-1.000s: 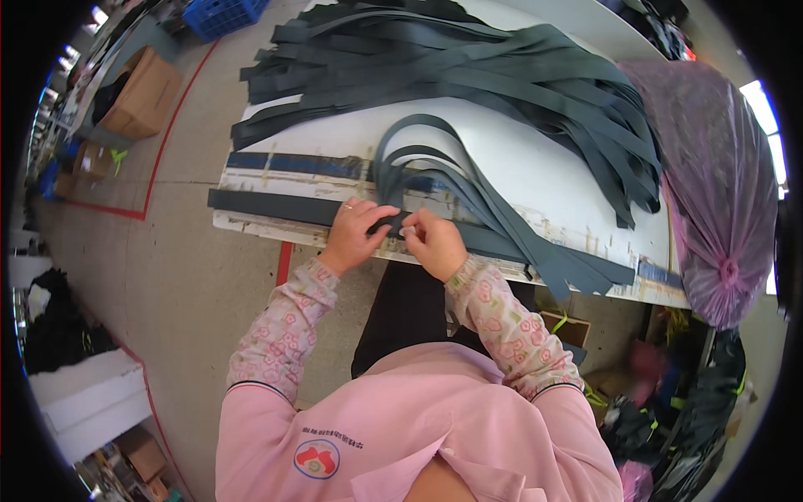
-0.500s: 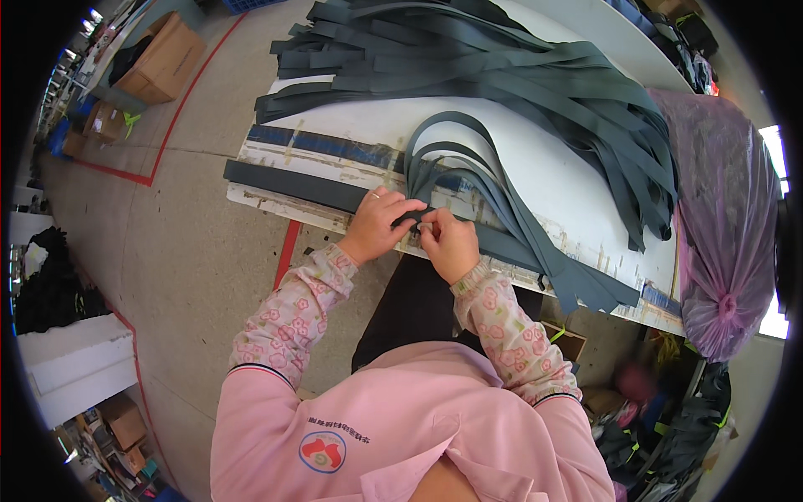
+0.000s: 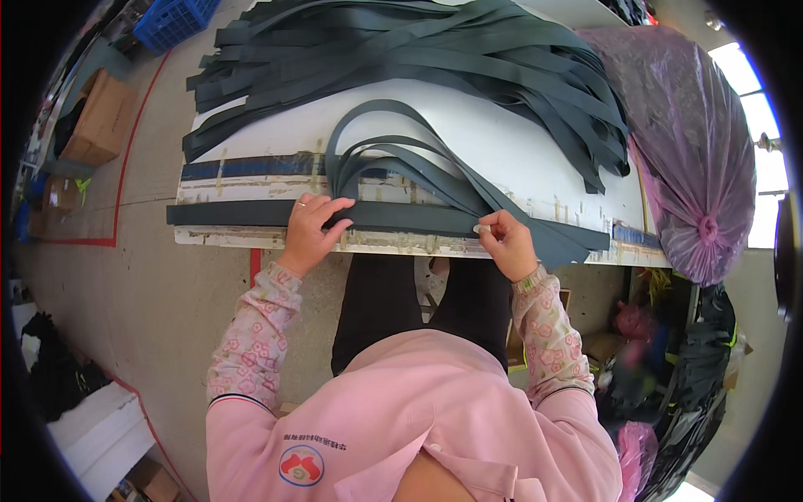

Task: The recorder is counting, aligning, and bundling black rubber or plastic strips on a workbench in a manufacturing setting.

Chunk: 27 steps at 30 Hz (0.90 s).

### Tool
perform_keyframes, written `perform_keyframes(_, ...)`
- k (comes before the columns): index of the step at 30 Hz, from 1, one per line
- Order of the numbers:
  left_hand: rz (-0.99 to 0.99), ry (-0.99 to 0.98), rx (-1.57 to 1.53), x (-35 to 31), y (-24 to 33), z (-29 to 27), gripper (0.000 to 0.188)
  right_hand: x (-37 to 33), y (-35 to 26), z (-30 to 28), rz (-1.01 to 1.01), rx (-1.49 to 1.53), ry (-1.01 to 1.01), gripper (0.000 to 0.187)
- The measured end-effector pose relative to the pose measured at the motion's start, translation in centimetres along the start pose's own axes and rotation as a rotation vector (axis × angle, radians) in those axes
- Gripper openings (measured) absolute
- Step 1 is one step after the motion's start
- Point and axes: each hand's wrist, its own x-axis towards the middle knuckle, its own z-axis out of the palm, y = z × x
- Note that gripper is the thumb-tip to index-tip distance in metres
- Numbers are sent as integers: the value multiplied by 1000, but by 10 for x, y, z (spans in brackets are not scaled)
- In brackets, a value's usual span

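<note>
At the centre of the frame, the person's left hand (image 3: 314, 230) touches a flat dark strap (image 3: 401, 217), thumb and fingers parted; the right hand (image 3: 508, 244) is at the strap farther right, fingertips drawn together. Looped straps (image 3: 410, 142) curve above on the white surface (image 3: 493, 142). A strap pile (image 3: 418, 50) fills the top; a purple bag (image 3: 686, 134) stands upper right.

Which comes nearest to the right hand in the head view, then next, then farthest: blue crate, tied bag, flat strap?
From the right hand:
1. Flat strap, right by it, along the near edge of the table.
2. Tied bag, to its right.
3. Blue crate, far upper left.
</note>
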Motion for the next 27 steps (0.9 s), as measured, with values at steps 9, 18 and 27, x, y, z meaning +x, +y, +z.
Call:
perform_keyframes(9, -23, -49, -17, 3, 3, 1, 43, -8, -12, 4, -148, -278, 6, 10)
perform_keyframes(18, 13, -22, 17, 2, 2, 2, 43, -7, -4, 13, -244, -379, 55, 9)
perform_keyframes(27, 41, -22, 7, 9, 5, 8, 37, -11, -32, 6, -106, 26, 57, 11)
